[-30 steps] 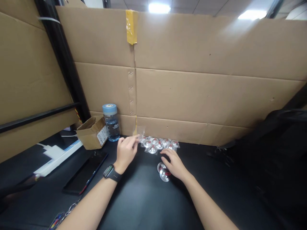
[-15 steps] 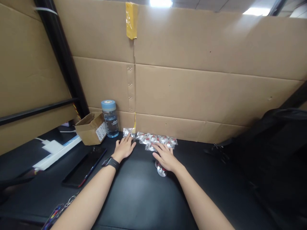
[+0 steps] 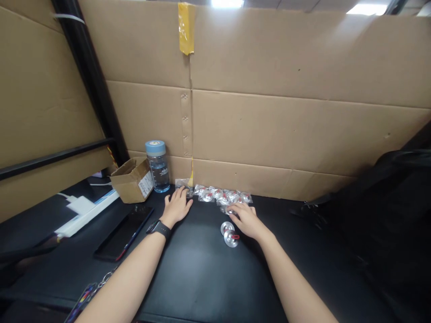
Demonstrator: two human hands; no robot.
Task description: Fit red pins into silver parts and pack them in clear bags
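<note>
My left hand [image 3: 177, 207] lies flat on the black table, fingers stretched toward an empty clear plastic bag [image 3: 183, 183] by the cardboard wall. A dark watch sits on its wrist. My right hand [image 3: 245, 219] rests beside a row of several small clear bags [image 3: 222, 195] holding silver and red parts, its fingers curled around one bagged piece at the near end. Two bare silver discs with a red bit [image 3: 229, 234] lie on the table just left of my right hand.
A blue-capped water bottle [image 3: 156, 166] and a small open cardboard box [image 3: 132, 180] stand at the back left. A black phone [image 3: 124, 232], a white power strip [image 3: 84, 213] and keys [image 3: 88, 294] lie to the left. Cardboard walls [image 3: 269, 125] enclose the table; a black bag [image 3: 380, 197] sits right.
My left hand set the empty clear bag down by the wall and flattened on the table. My right hand reached into the row of bags and drew back with one.
</note>
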